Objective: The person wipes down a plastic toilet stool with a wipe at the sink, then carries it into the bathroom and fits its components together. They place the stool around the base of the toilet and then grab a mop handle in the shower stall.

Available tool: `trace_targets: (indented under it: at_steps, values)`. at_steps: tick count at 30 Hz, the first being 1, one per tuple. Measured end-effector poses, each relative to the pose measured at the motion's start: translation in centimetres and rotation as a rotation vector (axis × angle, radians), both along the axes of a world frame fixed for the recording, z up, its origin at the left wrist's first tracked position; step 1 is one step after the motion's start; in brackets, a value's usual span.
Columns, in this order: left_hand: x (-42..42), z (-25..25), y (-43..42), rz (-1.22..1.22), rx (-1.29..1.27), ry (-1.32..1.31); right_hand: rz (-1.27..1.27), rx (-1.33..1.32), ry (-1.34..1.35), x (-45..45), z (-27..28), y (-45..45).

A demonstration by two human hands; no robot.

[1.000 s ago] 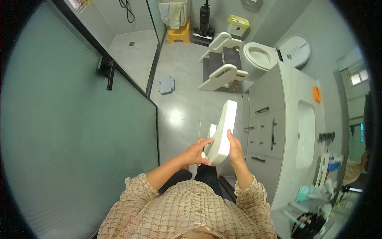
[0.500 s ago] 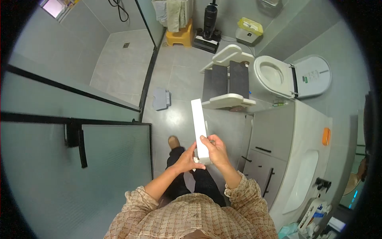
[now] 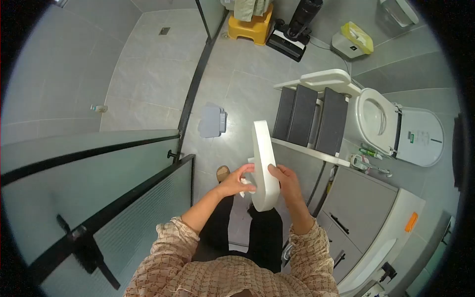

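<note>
In front of my legs my right hand (image 3: 287,182) grips a long white panel with rounded corners (image 3: 265,171), thumb on its near face and fingers behind it. The panel stands nearly upright in view, its lower end close to my thighs. On its left side is my left hand (image 3: 238,180), fingers curled and thumb below, closed on a small crumpled white tissue-like piece (image 3: 243,188). The left fingertips reach the panel's edge. Part of the panel's far side is hidden from me.
A step stool with dark treads (image 3: 299,114) stands before the toilet (image 3: 373,116). A grey flat plastic piece (image 3: 212,120) lies on the floor. Glass shower doors (image 3: 143,193) flank my left, a vanity cabinet (image 3: 361,200) my right. Farther off are a yellow stool (image 3: 252,30) and floor cleaner (image 3: 292,37).
My view has turned and shifted forward. The white panel has rotated so its broad curved face shows more, and my right hand has moved to its right edge. My left hand stays beside it.
</note>
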State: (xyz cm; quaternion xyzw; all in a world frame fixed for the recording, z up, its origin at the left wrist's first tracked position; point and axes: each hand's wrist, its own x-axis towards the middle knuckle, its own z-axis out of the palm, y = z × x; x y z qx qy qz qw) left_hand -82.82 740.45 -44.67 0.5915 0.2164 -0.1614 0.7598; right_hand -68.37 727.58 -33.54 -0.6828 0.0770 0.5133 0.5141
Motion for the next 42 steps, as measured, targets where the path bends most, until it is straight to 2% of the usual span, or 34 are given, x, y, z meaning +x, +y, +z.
trace_targets:
  at_steps: [2,3,5,6,8,11,15,18,20,22,24,26,28,29,33,35,36,39,42]
  values:
    - [1.8,-2.4,1.1,-0.01,0.049,0.059,-0.063,0.08,0.066,1.4,-1.9,0.9]
    - [3.2,-1.0,2.1,0.012,0.006,0.173,-0.1,0.129,-0.011,1.7,-2.5,1.6]
    - [5.5,-1.7,3.0,0.017,0.014,0.291,-0.163,0.235,-0.165,2.1,-3.7,3.3]
    - [6.3,-2.9,3.1,0.024,0.019,0.351,-0.085,0.195,-0.302,2.5,-5.6,3.4]
    - [6.1,-8.9,1.8,0.121,0.005,0.232,0.063,0.118,-0.567,2.3,-10.2,3.1]
    - [5.7,-13.9,0.6,0.172,0.048,0.122,0.092,0.024,-0.544,2.7,-15.9,1.8]
    - [4.7,-19.4,1.1,0.125,0.129,-0.012,0.204,-0.126,-0.417,4.2,-19.2,0.4]
    - [2.5,-25.5,3.0,0.336,-0.088,0.169,0.216,-0.158,-0.426,4.8,-20.6,-0.7]
    - [0.0,-32.6,4.4,0.589,0.185,0.2,0.301,-0.215,-0.517,4.6,-21.0,-1.8]
    - [0.3,-34.0,7.8,0.702,0.157,0.373,0.335,-0.239,-0.51,4.1,-20.4,-2.4]
    - [-0.5,-40.8,10.5,0.66,0.602,0.548,0.377,-0.232,-0.536,3.2,-20.5,-2.9]
    - [0.7,-43.5,13.8,0.604,0.921,0.593,0.427,-0.204,-0.6,2.2,-21.2,-3.8]
    - [1.2,-47.0,16.9,0.601,1.112,0.634,0.445,-0.146,-0.744,1.3,-22.2,-4.7]
    - [1.4,-48.6,17.9,0.598,1.208,0.655,0.423,-0.154,-0.728,0.7,-23.1,-5.8]
    - [4.3,-47.4,20.7,0.498,1.013,0.906,0.542,-0.088,-0.99,1.1,-24.1,-5.8]
    - [4.6,-47.9,21.6,0.38,0.866,1.019,0.865,-0.167,-1.054,2.2,-24.3,-7.9]
    - [4.9,-48.1,21.9,0.334,0.898,1.028,1.029,-0.209,-1.075,2.4,-24.6,-8.9]
    - [5.1,-47.8,22.3,0.202,0.977,1.033,0.761,-0.302,-0.793,1.7,-25.1,-8.9]
    - [4.5,-47.2,22.4,0.14,0.986,1.016,0.749,-0.336,-0.684,1.2,-24.8,-9.6]
